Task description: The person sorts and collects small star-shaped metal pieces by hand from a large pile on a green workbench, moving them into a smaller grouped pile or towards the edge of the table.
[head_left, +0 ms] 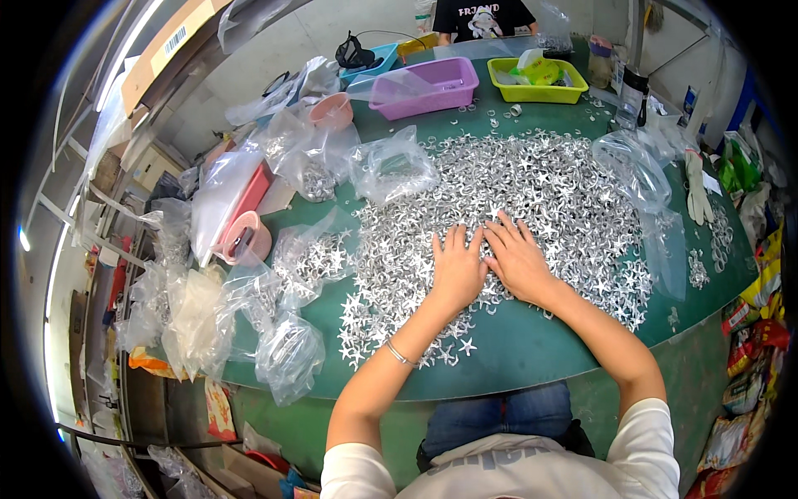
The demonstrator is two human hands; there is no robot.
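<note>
A wide heap of small silvery pieces (573,191), many of them star-shaped, covers the middle of the green table (532,358). Both hands rest on the pile side by side, palms down, thumbs close together. My left hand (459,268) lies with its fingers stretched forward over the pieces. Beside it my right hand (517,259) is also laid out flat, fingers pointing ahead and to the left. Neither hand visibly grips a piece; whatever lies under the palms is hidden.
Clear plastic bags (291,353), some with silvery pieces, crowd the table's left side near a pink cup (248,237). A purple basin (426,87) and a yellow-green basin (539,81) stand at the back, where a person in a black shirt (482,18) is. A white glove (697,187) lies at right.
</note>
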